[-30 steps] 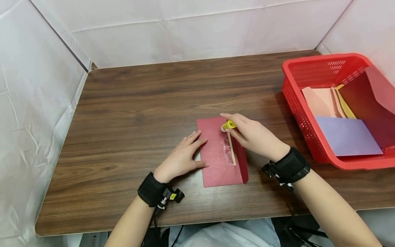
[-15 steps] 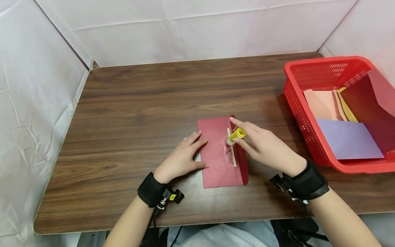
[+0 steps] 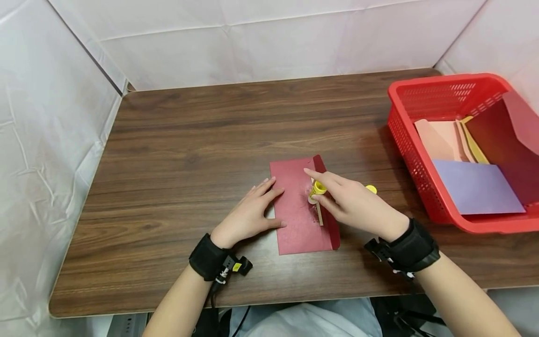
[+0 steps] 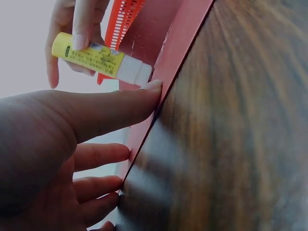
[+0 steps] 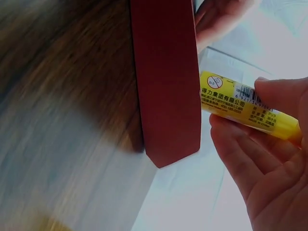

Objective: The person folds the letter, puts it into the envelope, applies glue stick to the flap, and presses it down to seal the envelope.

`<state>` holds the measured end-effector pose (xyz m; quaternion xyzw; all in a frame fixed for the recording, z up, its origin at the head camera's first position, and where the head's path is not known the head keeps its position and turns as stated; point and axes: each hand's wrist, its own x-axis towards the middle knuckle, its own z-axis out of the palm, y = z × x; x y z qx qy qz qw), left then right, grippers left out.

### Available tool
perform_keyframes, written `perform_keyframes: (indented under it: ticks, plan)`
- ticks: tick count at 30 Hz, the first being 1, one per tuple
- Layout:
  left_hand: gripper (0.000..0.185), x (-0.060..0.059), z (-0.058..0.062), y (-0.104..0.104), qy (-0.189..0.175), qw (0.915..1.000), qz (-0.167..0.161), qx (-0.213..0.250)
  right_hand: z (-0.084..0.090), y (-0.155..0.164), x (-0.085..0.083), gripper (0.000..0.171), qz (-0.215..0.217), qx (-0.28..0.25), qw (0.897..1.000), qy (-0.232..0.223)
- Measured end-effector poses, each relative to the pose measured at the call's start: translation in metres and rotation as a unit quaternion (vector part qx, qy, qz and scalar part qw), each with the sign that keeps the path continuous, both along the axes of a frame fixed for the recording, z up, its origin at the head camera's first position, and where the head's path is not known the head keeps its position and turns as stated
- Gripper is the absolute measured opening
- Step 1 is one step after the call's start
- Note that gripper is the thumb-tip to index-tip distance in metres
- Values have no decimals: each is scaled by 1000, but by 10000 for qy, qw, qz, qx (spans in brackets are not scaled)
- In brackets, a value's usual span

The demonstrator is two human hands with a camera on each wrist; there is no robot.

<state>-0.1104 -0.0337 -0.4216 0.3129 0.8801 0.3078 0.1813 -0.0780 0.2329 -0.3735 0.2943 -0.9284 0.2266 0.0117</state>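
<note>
A dark red envelope (image 3: 296,220) lies flat on the wooden table (image 3: 189,140), its flap (image 3: 330,224) open to the right. My left hand (image 3: 257,206) rests flat on the envelope's left edge, fingers straight. My right hand (image 3: 337,196) grips a yellow glue stick (image 3: 317,189) and presses its white tip onto the pale strip (image 3: 319,216) by the flap fold. In the left wrist view the glue stick (image 4: 98,57) shows above my left fingers (image 4: 106,108). The right wrist view shows the glue stick (image 5: 240,103) beside the envelope (image 5: 166,86).
A small yellow cap (image 3: 371,189) lies on the table just right of my right hand. At the right edge stands a red plastic basket (image 3: 404,135) holding pink, yellow, purple and red paper sheets. White cloth walls enclose the table.
My right hand has drawn the glue stick from the envelope's far edge down along the strip toward me. The yellow cap has come into view. The left hand has stayed put.
</note>
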Motion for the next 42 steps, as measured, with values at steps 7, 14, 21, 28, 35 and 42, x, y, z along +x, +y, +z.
perform_keyframes:
  ticks: [7, 14, 21, 28, 35, 42]
  plan:
    - [78, -1, 0, 1, 4, 10000, 22, -27, -2, -4, -13, 49, 48, -164, 9998, 99]
    - [78, -1, -2, 1, -35, 10000, 51, -23, -2, -1, -18, 50, -155, -84, 9998, -75]
    - [79, -2, -1, 1, 23, 10000, 26, 39, -2, -1, -28, 49, -30, -199, 9996, 199]
    - [79, -1, 0, -3, 26, 10000, 45, 31, -5, -7, -40, 43, -36, -326, 9992, 220]
    - [78, -1, 2, -2, 35, 9999, -21, -104, -2, -6, -34, 33, -535, -118, 9985, -86]
    - [78, 0, 1, 0, -24, 9999, 6, -115, -1, -3, -26, 31, -611, -136, 9980, -125]
